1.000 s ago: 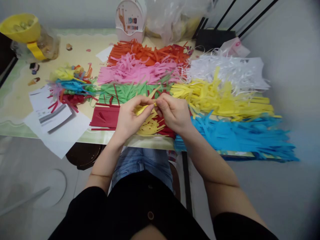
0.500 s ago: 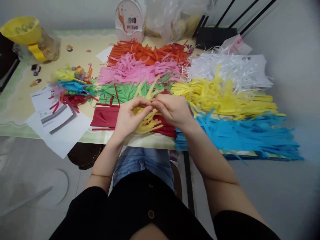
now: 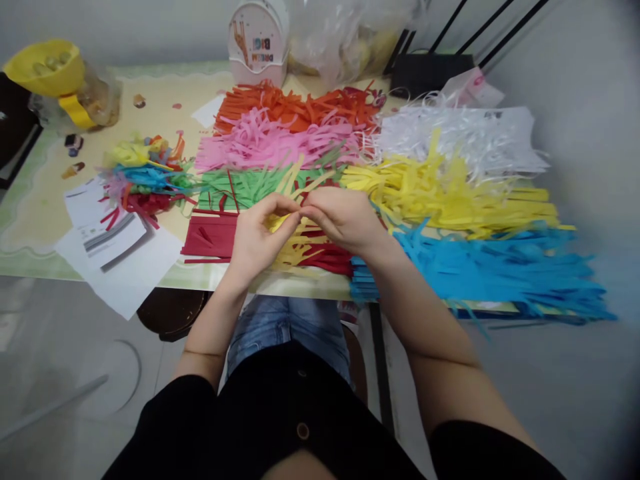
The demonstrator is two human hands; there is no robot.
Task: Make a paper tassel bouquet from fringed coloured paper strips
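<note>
My left hand [image 3: 265, 230] and my right hand [image 3: 345, 220] meet fingertip to fingertip, pinching the middle of a pale yellow fringed paper strip bundle [image 3: 293, 257]. Its cut ends fan out above and below my fingers; the pinched part itself is hidden. Beneath my hands lies dark red fringed paper [image 3: 210, 235], partly covered. Just beyond it are green fringed paper [image 3: 245, 185] and pink fringed paper [image 3: 280, 140]. Right of my right hand, yellow fringed paper [image 3: 460, 193] and blue fringed paper [image 3: 480, 270] are spread out.
Orange fringe [image 3: 300, 110] and white fringe [image 3: 465, 140] lie farther back. At left, a heap of coloured tassels [image 3: 145, 173] sits near white papers [image 3: 120, 267]. A yellow bowl [image 3: 45, 63], a printed container [image 3: 257, 40] and a plastic bag [image 3: 350, 40] stand along the back.
My fingers stay pinched together, with the hands shifted very slightly. The pale yellow strips spread a little differently above and below them. The view has moved slightly.
</note>
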